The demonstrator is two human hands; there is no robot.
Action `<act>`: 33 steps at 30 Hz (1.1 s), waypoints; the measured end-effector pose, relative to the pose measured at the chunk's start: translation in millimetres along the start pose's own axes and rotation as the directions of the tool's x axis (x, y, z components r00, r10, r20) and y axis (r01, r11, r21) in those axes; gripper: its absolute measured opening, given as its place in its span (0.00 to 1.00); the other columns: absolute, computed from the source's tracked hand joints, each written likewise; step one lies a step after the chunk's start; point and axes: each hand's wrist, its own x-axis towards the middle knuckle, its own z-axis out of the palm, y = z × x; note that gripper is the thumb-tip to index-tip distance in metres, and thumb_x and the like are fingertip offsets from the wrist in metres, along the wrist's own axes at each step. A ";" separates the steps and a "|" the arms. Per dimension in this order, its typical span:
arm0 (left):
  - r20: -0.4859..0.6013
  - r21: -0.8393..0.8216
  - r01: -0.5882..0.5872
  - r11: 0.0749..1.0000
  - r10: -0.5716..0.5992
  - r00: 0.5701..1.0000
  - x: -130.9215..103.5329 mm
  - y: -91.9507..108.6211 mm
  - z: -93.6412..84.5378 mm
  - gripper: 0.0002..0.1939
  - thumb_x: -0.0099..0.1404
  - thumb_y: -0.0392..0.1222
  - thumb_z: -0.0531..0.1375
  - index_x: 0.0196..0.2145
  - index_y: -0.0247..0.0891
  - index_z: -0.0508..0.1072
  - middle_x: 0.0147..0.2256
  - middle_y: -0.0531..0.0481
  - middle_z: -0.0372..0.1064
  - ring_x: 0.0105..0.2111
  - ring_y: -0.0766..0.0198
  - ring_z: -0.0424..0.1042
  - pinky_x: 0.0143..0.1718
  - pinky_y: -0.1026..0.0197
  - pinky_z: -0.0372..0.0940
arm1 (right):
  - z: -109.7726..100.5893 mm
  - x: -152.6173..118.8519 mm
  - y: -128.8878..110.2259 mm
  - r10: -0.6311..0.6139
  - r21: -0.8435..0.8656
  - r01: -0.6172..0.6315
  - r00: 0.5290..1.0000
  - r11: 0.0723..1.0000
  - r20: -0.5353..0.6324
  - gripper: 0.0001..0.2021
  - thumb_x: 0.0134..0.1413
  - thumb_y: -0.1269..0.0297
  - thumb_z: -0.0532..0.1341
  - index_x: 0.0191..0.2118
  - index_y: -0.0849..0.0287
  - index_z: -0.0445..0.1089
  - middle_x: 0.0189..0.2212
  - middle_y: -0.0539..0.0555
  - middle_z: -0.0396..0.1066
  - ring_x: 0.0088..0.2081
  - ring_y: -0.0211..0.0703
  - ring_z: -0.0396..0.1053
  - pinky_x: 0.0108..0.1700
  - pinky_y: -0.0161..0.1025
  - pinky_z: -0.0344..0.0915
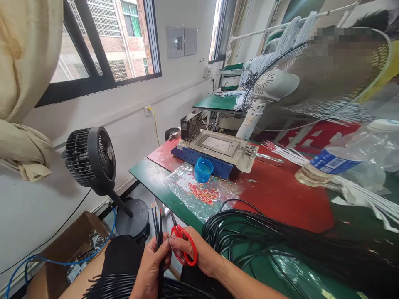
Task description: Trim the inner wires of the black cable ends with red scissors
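My left hand [152,259] is closed round a few black cables [157,226], whose stripped ends point up with coppery and red tips showing. In my right hand [198,249] are red-handled scissors [187,245], their dark blades pointing up and away, just right of the cable ends. The fingertips of both hands meet beside the cables; whether they pinch anything small there I cannot make out. Across my lap lies a bundle of more black cables [109,286], partly hidden under my left forearm.
A large coil of black cable [237,228] covers the near table. Beyond it are a plastic sheet with red and yellow scraps [204,194], a blue cup [203,170] and a blue-sided solder pot [202,155]. A black fan [93,160] and a cardboard box [46,265] stand left.
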 end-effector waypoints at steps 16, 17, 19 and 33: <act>0.095 -0.031 -0.021 0.999 0.024 0.995 1.1 -0.7 1.5 0.14 0.53 0.51 0.59 0.23 0.37 0.63 0.11 0.60 0.52 0.12 0.76 0.44 0.16 0.66 0.37 | 1.0 0.0 -2.2 0.042 0.053 -0.041 0.999 0.998 -0.015 0.22 0.41 0.48 0.63 0.21 0.65 0.65 0.13 0.47 0.60 0.14 0.28 0.54 0.17 0.29 0.49; 0.108 -0.045 -0.019 0.999 0.024 0.994 1.6 -0.9 1.2 0.15 0.53 0.51 0.59 0.22 0.36 0.63 0.11 0.60 0.52 0.12 0.76 0.44 0.16 0.66 0.37 | 0.5 0.1 -2.1 0.042 0.055 -0.041 0.999 0.998 -0.007 0.21 0.42 0.48 0.63 0.22 0.66 0.65 0.13 0.47 0.60 0.14 0.28 0.54 0.16 0.29 0.49; 0.123 -0.066 -0.011 0.998 0.019 0.992 2.2 -0.8 0.4 0.15 0.53 0.51 0.59 0.22 0.36 0.64 0.11 0.59 0.52 0.12 0.77 0.44 0.15 0.66 0.37 | -0.3 0.3 -2.2 0.038 0.061 -0.039 0.999 0.997 0.016 0.21 0.44 0.49 0.62 0.22 0.66 0.66 0.13 0.46 0.59 0.13 0.28 0.54 0.16 0.29 0.48; 0.154 -0.030 -0.001 1.000 0.006 0.988 3.0 0.0 -0.4 0.16 0.52 0.52 0.60 0.21 0.36 0.64 0.11 0.59 0.52 0.11 0.77 0.44 0.15 0.66 0.37 | 0.4 1.3 -3.1 0.074 0.026 -0.074 0.997 0.997 -0.016 0.25 0.44 0.43 0.59 0.19 0.65 0.64 0.11 0.46 0.57 0.11 0.28 0.52 0.15 0.29 0.47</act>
